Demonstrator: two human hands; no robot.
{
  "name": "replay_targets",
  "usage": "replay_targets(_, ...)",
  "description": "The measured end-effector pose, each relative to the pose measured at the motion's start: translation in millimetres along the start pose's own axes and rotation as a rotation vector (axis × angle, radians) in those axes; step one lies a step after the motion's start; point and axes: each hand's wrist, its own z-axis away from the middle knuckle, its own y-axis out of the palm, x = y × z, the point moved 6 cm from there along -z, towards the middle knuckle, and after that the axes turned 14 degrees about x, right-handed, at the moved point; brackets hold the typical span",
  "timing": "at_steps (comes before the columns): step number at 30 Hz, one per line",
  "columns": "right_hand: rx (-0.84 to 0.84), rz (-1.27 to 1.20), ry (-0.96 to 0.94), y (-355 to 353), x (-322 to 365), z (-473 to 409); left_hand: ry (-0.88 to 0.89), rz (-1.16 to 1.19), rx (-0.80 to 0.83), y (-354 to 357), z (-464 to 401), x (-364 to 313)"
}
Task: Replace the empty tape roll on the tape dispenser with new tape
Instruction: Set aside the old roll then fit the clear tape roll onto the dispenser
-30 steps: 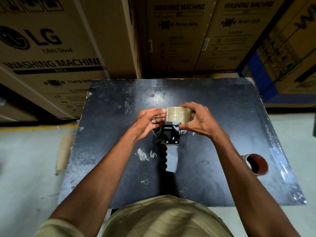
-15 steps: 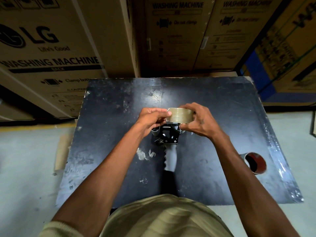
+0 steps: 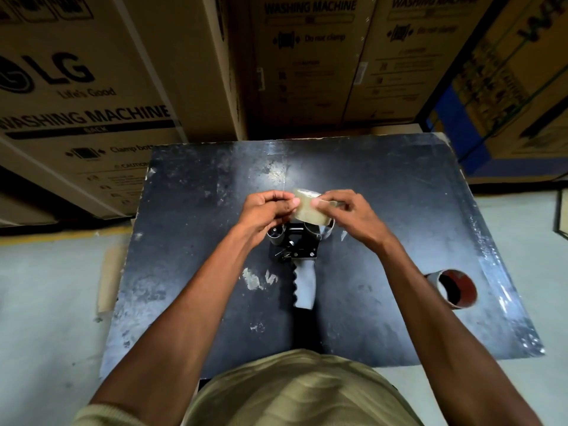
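Observation:
A clear-brown tape roll [image 3: 309, 210] is held up between my two hands above the head of the tape dispenser [image 3: 296, 250]. My right hand [image 3: 347, 215] grips the roll's right side. The fingertips of my left hand [image 3: 266, 210] pinch at the roll's left face, where the tape's end seems to be. The dispenser lies flat on the black table [image 3: 190, 241], its black head toward the far side and its grey ribbed handle [image 3: 304, 285] pointing toward me. Both hands hide much of the roll and the dispenser's spindle.
An empty cardboard tape core [image 3: 455, 289] with a reddish inside lies on the table near the right edge. Big cardboard washing-machine boxes [image 3: 92, 87] stand close behind the table. Concrete floor [image 3: 46, 302] shows on both sides.
The roll has tilted and lifted slightly off the dispenser head. My left fingers moved from beside the roll onto its face and now pinch there. The camera view dipped a little.

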Motion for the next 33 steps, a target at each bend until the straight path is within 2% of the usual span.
replay_targets(2,-0.114,-0.274,0.087,0,-12,-3,0.039,-0.036,0.006,3,0,-2)
replay_targets(4,-0.222,-0.433,0.212,-3,-25,-6,0.074,-0.08,0.012,5,1,-4)
replay_targets(7,-0.115,-0.528,0.414,2,-35,-11,0.085,-0.126,0.03,7,1,-6)
replay_targets(9,-0.031,-0.528,0.471,2,-35,-12,0.093,-0.158,0.045,8,0,-7)
replay_targets(12,0.02,-0.353,0.515,-2,-32,-15,0.109,-0.202,0.061,8,-2,-9)
replay_targets(15,-0.017,-0.043,0.537,-11,-31,-22,0.118,-0.269,0.086,11,-6,-9)
replay_targets(20,-0.108,0.22,0.409,-31,-16,-32,0.193,-0.409,0.119,16,-10,-10)
replay_targets(26,-0.165,0.38,0.341,-42,-5,-38,0.275,-0.394,0.038,11,-13,2)
replay_targets(31,-0.174,0.407,0.327,-44,-13,-34,0.311,-0.457,-0.058,-5,-10,9)
replay_targets(33,-0.166,0.416,0.331,-43,-16,-34,0.315,-0.492,-0.049,-11,-8,12)
